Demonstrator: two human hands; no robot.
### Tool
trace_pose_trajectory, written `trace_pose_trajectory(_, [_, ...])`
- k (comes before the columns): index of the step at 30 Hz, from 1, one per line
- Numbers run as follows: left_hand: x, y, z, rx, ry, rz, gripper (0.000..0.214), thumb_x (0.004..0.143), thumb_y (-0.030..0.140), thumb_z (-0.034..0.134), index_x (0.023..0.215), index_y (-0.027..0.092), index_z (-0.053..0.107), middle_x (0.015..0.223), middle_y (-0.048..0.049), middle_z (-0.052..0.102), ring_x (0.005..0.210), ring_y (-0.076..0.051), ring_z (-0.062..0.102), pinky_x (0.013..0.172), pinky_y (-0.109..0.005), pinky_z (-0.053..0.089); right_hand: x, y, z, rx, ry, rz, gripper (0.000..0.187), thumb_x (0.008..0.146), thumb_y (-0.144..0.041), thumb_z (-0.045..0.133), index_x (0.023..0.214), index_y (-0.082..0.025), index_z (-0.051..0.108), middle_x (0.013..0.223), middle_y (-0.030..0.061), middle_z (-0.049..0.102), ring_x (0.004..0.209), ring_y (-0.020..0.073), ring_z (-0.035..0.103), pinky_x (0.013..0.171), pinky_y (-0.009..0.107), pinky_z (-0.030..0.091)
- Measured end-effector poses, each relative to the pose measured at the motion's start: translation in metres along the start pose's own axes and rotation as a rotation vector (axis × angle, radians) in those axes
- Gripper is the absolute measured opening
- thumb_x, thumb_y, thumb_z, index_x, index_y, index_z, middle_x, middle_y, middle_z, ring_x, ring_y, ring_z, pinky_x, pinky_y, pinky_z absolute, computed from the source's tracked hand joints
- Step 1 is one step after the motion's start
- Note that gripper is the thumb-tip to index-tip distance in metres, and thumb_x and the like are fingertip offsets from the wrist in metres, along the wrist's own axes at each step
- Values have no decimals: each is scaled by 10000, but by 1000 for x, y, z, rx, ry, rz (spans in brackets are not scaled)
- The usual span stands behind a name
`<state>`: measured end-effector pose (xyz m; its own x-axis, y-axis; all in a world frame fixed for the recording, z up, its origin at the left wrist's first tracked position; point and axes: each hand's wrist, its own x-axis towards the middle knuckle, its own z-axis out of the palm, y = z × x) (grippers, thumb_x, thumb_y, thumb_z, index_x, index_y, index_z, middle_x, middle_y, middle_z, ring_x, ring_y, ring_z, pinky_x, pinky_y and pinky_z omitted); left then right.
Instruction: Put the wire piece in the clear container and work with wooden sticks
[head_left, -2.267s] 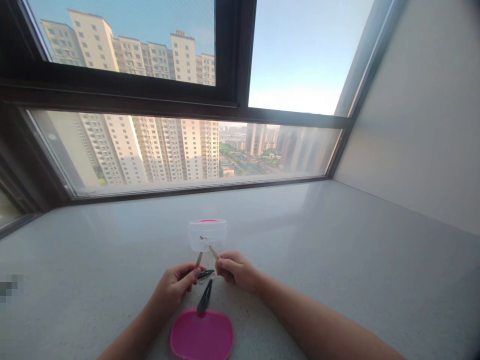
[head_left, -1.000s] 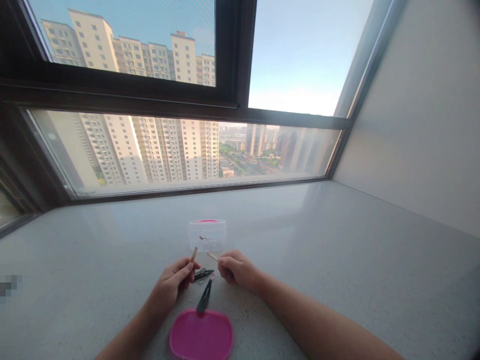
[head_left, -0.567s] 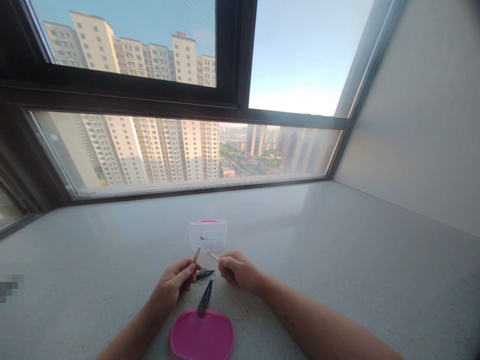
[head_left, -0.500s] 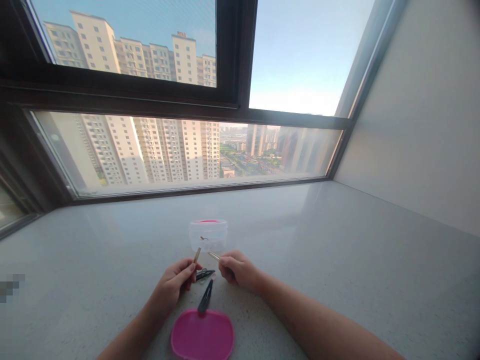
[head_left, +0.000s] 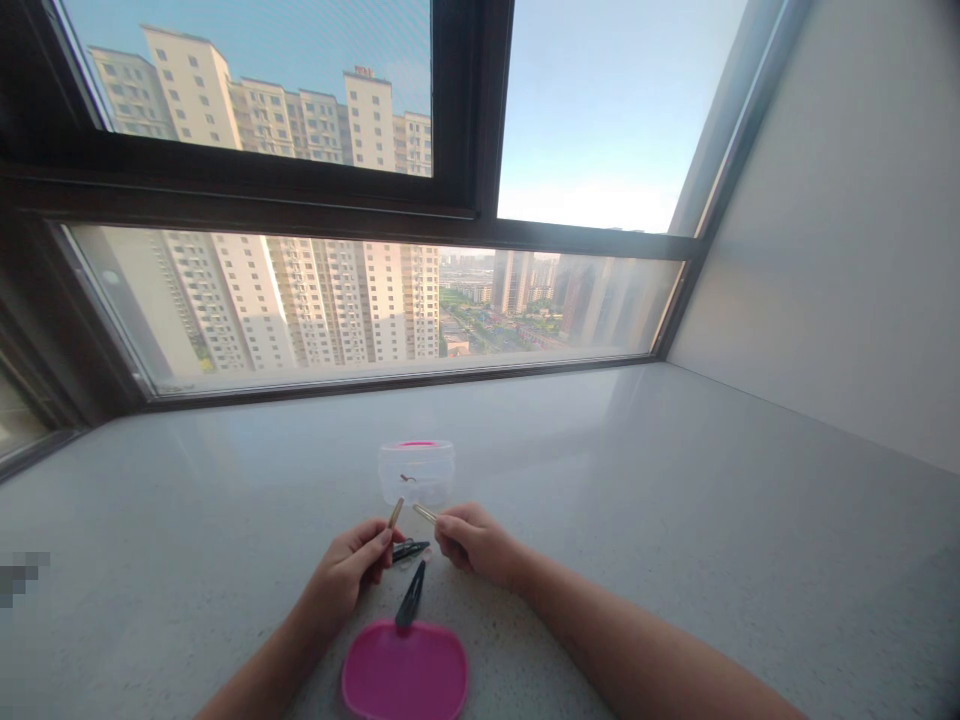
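Between the thumb and fingers of my left hand (head_left: 351, 566) is a slim gold hair clip (head_left: 396, 512), its tip pointing up and away from me. My right hand (head_left: 478, 541) pinches a second gold hair clip (head_left: 424, 513), tilted toward the first; the two tips are close but apart. Below them, a dark snap hair clip (head_left: 412, 596) rests with its wide end at the rim of a pink lid (head_left: 405, 672). Another dark clip (head_left: 415, 549) lies beside my left fingers, which partly hide it, with thin bands around it.
A clear plastic box (head_left: 435, 468) stands just beyond my hands, with a pink patch at its top and a small brownish mark on its front. The pale speckled sill (head_left: 675, 520) stretches to a dark window frame (head_left: 405, 383). A white wall (head_left: 840, 260) rises at the right.
My right hand has shifted very slightly left, bringing its gold clip a little closer to the one in my left hand. Everything else stays in place.
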<state>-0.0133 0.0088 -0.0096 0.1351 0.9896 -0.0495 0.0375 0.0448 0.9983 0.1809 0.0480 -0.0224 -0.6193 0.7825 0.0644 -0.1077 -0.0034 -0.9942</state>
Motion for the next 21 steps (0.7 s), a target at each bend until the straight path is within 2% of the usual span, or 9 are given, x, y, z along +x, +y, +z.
trace_pose_trajectory(21, [0,-3,1,-32,7,7,276,721,393,592,750,122,636,543,28,509,460,-80,393,430,-184,264,0,1,0,-6,-17,8,423,790,-511,456,568,-152,433,415,-65,342,335,45,255,338,190,158])
